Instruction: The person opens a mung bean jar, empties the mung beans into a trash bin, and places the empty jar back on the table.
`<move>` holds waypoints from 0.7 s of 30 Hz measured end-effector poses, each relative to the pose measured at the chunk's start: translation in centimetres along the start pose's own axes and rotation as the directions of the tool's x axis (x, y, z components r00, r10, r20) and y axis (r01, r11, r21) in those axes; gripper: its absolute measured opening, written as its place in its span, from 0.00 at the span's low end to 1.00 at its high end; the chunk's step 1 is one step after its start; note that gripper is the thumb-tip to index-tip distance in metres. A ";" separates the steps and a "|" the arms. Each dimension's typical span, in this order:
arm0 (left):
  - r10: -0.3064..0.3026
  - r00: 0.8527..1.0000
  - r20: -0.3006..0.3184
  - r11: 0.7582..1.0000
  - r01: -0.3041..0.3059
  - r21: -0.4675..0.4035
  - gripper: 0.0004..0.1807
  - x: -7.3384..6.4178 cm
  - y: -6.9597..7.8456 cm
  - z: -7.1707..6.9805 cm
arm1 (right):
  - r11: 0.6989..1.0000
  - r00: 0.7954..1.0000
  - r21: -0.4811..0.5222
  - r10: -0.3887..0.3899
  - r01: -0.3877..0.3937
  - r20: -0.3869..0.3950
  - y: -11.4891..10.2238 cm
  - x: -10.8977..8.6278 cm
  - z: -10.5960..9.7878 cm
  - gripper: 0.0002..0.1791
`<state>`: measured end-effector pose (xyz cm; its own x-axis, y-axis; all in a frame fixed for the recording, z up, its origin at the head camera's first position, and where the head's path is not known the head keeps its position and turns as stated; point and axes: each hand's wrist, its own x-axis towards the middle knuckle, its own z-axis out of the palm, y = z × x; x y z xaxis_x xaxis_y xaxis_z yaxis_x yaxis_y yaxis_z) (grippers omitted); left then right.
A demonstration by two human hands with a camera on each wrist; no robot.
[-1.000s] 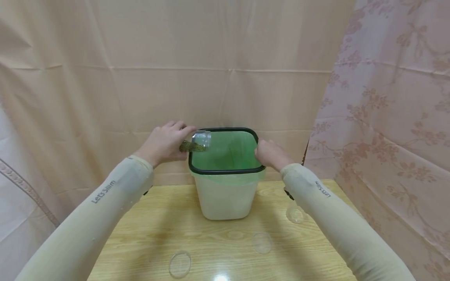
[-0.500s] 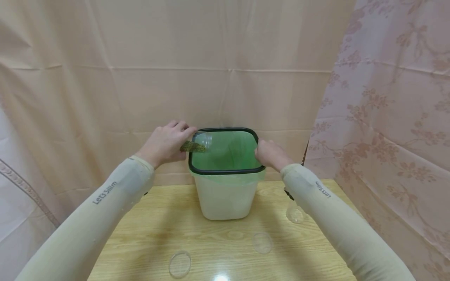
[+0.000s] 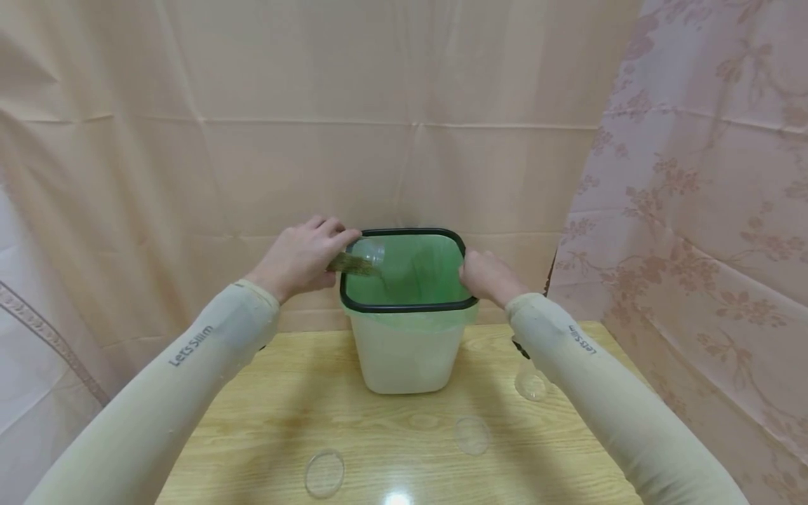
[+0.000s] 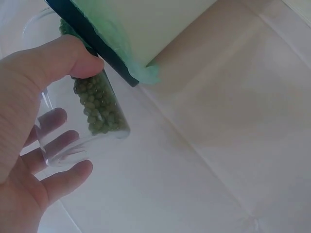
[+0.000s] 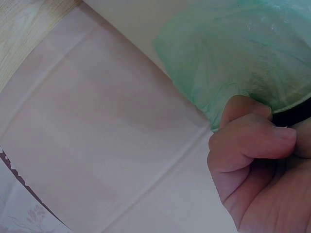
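Note:
My left hand (image 3: 306, 256) grips a clear jar (image 3: 374, 245) tipped on its side, its mouth over the left rim of a white trash bin (image 3: 404, 358). Small green beans (image 4: 99, 109) lie along the jar's lower side, and a thin trail of them drops from the mouth. A green plastic bag (image 3: 416, 263) lines the bin, folded out under its black rim (image 3: 410, 307). On the bin's right side, my right hand (image 3: 486, 275) holds the rim with curled fingers (image 5: 252, 138). The bottom of the bin's inside is hidden.
Two clear round lids, one at the front left (image 3: 325, 474) and another (image 3: 471, 435) nearer the bin, lie on the wooden table (image 3: 265, 414). A clear container (image 3: 532, 382) stands partly behind my right forearm. A beige curtain (image 3: 303, 161) hangs close behind the bin.
The jar has shifted slightly right and tipped further. The beans have slid toward its mouth and some now fall into the bin. My right hand stays on the rim.

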<state>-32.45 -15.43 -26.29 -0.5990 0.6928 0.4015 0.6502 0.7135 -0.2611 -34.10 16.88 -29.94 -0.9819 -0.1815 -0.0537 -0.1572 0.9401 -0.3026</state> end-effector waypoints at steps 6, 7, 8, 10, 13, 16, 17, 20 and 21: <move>0.018 1.000 0.000 1.000 -0.018 0.010 0.37 0.1 0.0 -0.1 | 1.000 1.000 -0.002 -0.009 0.009 -0.007 0.0 0.0 0.0 0.26; 0.019 1.000 0.000 1.000 -0.019 0.012 0.37 0.1 0.0 -0.1 | 1.000 1.000 0.000 -0.011 0.011 -0.007 0.0 0.0 0.0 0.26; 0.021 1.000 0.002 1.000 -0.021 0.014 0.37 0.1 0.0 -0.1 | 1.000 1.000 0.002 -0.013 0.013 -0.007 0.0 0.0 0.0 0.26; 0.023 1.000 0.006 0.999 -0.023 0.022 0.37 0.1 -0.1 -0.1 | 1.000 1.000 0.002 -0.015 0.015 -0.010 0.0 0.0 0.0 0.25; 0.030 0.999 0.013 0.999 -0.030 0.038 0.37 0.2 -0.1 -0.2 | 1.000 1.000 -0.003 -0.019 0.019 -0.012 0.0 0.0 0.0 0.24; 0.039 0.999 0.017 0.998 -0.040 0.047 0.36 0.2 0.0 -0.3 | 1.000 1.000 -0.013 -0.012 0.012 -0.017 0.0 0.0 0.0 0.23; 0.040 0.999 0.018 0.998 -0.040 0.049 0.36 0.3 0.0 -0.3 | 1.000 1.000 -0.013 -0.011 0.011 -0.016 0.0 0.0 0.0 0.23; 0.037 0.999 0.026 0.998 -0.038 0.053 0.36 0.3 0.0 -0.4 | 1.000 1.000 -0.013 -0.008 0.008 -0.016 0.0 0.0 0.0 0.23; 0.036 0.999 0.028 0.998 -0.038 0.053 0.36 0.3 0.0 -0.4 | 1.000 1.000 -0.013 -0.008 0.008 -0.016 0.0 0.0 0.0 0.23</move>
<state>-32.40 -15.23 -25.79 -0.5879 0.7208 0.3671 0.6465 0.6915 -0.3222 -34.08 16.89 -29.93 -0.9822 -0.1844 -0.0360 -0.1663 0.9423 -0.2905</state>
